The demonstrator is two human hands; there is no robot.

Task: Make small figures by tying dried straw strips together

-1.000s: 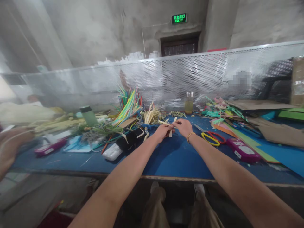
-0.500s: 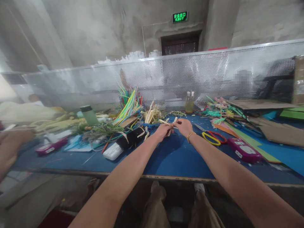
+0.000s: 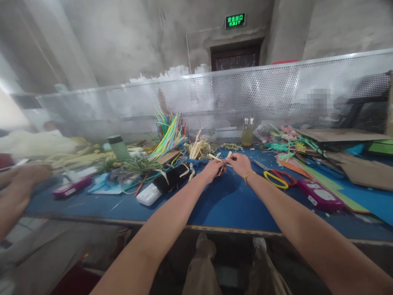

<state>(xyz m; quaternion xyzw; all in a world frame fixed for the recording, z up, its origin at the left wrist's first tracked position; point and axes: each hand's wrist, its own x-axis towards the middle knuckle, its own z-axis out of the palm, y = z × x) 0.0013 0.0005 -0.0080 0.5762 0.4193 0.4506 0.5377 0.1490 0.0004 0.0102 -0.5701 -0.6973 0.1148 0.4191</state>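
Pale, straw-coloured strips (image 3: 229,155) cross one another between my two hands, above the blue tabletop. My left hand (image 3: 214,170) is closed on them, with strip ends poking out above and below its fingers. Thumb and fingers of my right hand (image 3: 240,163) pinch the same strips from the right; a gold bracelet circles that wrist. How the strips are joined is hidden by the fingers. Just behind lies a bundle of similar pale strips (image 3: 198,148). Scissors (image 3: 276,179) with yellow and red handles lie to the right of my right hand.
A purple device (image 3: 319,196) and coloured paper (image 3: 327,180) lie at right. To the left are a white box (image 3: 149,194), green bottle (image 3: 119,148) and colourful stems (image 3: 170,137). A glass bottle (image 3: 247,135) stands before the perforated screen (image 3: 233,98). Another person's hand (image 3: 29,176) is far left.
The whole view has shifted slightly, so things sit a little further right. Both my hands keep their hold on the strips, with hardly any movement.
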